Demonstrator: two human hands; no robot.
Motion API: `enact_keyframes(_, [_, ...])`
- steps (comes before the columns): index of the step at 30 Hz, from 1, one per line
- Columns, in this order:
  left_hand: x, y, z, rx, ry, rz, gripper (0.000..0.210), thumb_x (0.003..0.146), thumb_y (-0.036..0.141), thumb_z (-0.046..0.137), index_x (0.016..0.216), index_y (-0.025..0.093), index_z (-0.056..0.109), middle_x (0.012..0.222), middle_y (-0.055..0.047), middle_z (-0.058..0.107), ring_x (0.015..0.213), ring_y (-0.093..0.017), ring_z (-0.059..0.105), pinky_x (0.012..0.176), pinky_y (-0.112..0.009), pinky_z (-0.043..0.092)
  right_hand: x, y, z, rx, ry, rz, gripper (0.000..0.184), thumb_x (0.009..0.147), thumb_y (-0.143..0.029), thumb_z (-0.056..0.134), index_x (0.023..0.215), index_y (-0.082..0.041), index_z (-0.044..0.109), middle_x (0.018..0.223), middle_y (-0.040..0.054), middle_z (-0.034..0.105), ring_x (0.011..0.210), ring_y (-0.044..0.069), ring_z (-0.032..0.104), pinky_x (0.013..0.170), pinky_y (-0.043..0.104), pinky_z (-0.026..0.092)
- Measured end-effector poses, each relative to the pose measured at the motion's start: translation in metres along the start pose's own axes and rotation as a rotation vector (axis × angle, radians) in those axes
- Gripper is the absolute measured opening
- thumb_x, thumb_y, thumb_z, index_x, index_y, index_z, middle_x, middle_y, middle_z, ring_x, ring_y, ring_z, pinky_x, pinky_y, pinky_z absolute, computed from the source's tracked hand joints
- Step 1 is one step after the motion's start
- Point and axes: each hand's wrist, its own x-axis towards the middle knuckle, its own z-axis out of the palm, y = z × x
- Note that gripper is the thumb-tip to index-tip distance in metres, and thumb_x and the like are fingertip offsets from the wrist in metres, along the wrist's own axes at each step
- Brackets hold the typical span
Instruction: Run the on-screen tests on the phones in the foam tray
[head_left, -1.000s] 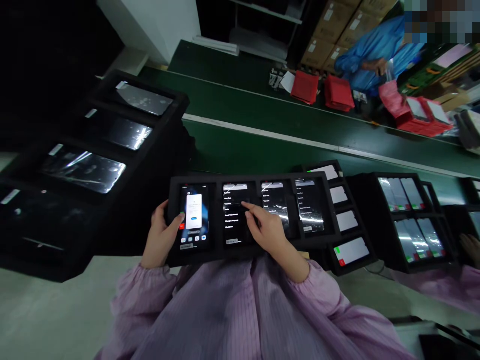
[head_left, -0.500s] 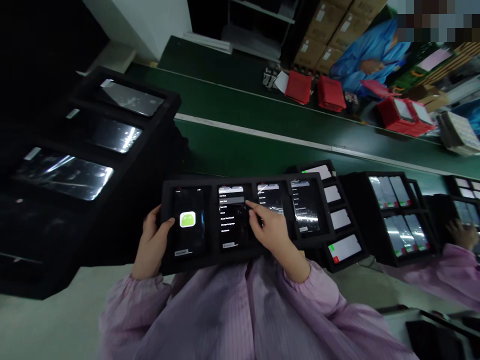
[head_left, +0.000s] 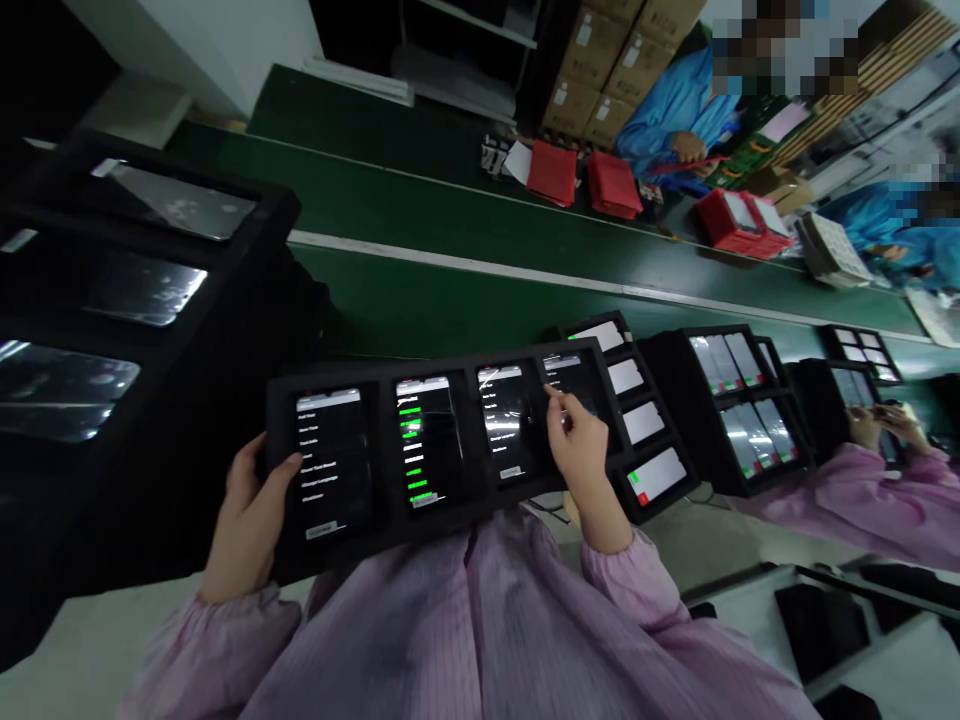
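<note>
A long black foam tray (head_left: 384,440) lies tilted in front of my body, with phones set in a row. My left hand (head_left: 249,515) is shut on its left end, thumb over the top edge. My right hand (head_left: 582,448) holds nothing; its index finger reaches out to the screen of the rightmost phone (head_left: 574,372), partly covering it. The leftmost phone (head_left: 337,480) and the third phone (head_left: 504,415) display white menu lists on black. Between them, the second phone (head_left: 436,440) shows green and white text lines.
To the left stands a black tray stack (head_left: 255,225) holding dark phones. On the right are a tray of white-screened phones (head_left: 643,423) and more black trays (head_left: 675,390). Beyond the green bench (head_left: 420,300) lie red pouches (head_left: 553,172). A co-worker's hands (head_left: 862,428) work at far right.
My right index finger has moved from the second phone to the rightmost one. The leftmost screen went from a green icon to a menu; the second now shows green text. The view has shifted.
</note>
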Motion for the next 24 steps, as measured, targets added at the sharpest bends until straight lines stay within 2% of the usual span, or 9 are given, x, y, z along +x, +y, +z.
enact_keyframes(3, [-0.006,0.014,0.002,-0.067,0.018,-0.124,0.056,0.07,0.049,0.066,0.123,0.032,0.062,0.112,-0.001,0.068,0.116,-0.03,0.063,0.099,-0.044,0.056,0.005,0.017,-0.008,-0.059,0.063,0.044,0.033,0.101,-0.033,0.047,0.101,-0.021,0.079,0.099,0.0077,0.082,0.054,0.017,0.067,0.053,0.027,0.048])
enact_keyframes(6, [-0.006,0.016,0.003,-0.096,0.015,-0.1,0.056,0.07,0.046,0.066,0.124,0.032,0.062,0.108,0.0,0.069,0.11,-0.028,0.064,0.092,-0.041,0.058,0.009,0.023,-0.01,-0.077,0.067,0.046,0.035,0.102,-0.036,0.047,0.103,-0.022,0.079,0.094,0.0072,0.082,0.052,0.017,0.065,0.052,0.027,0.046])
enact_keyframes(10, [0.002,0.008,0.001,-0.126,0.001,-0.071,0.053,0.071,0.046,0.068,0.121,0.03,0.063,0.107,0.0,0.07,0.106,-0.026,0.066,0.087,-0.038,0.058,0.007,0.005,-0.005,-0.002,0.059,0.003,0.034,0.103,-0.035,0.047,0.102,-0.022,0.078,0.101,0.0069,0.082,0.05,0.014,0.061,0.052,0.026,0.047])
enact_keyframes(12, [0.007,0.007,0.0,-0.128,-0.024,-0.081,0.052,0.071,0.045,0.069,0.12,0.03,0.063,0.105,-0.001,0.071,0.103,-0.026,0.067,0.087,-0.038,0.058,0.003,-0.011,-0.001,0.064,0.012,-0.05,0.034,0.103,-0.034,0.046,0.104,-0.022,0.078,0.104,0.0067,0.082,0.048,0.012,0.058,0.051,0.025,0.047])
enact_keyframes(16, [0.015,0.012,-0.002,-0.125,-0.077,-0.046,0.054,0.07,0.038,0.07,0.122,0.027,0.062,0.11,-0.004,0.071,0.107,-0.026,0.067,0.094,-0.039,0.057,-0.006,-0.034,0.008,0.188,-0.105,-0.155,0.033,0.102,-0.03,0.046,0.111,-0.021,0.077,0.092,0.0049,0.082,0.047,0.012,0.056,0.053,0.026,0.049])
enact_keyframes(20, [0.023,0.009,-0.002,-0.157,-0.128,0.033,0.064,0.068,0.036,0.07,0.13,0.026,0.058,0.122,-0.007,0.069,0.115,-0.027,0.065,0.103,-0.042,0.053,-0.015,-0.039,0.012,0.248,-0.136,-0.198,0.032,0.102,-0.03,0.047,0.111,-0.022,0.078,0.078,0.0018,0.078,0.042,0.012,0.051,0.049,0.026,0.046])
enact_keyframes(24, [0.026,0.0,-0.005,-0.153,-0.183,0.061,0.069,0.07,0.038,0.069,0.136,0.027,0.055,0.125,-0.007,0.068,0.113,-0.027,0.067,0.097,-0.042,0.056,-0.025,-0.036,0.011,0.244,-0.114,-0.231,0.031,0.101,-0.029,0.049,0.106,-0.024,0.079,0.073,0.0006,0.077,0.04,0.011,0.05,0.047,0.025,0.046])
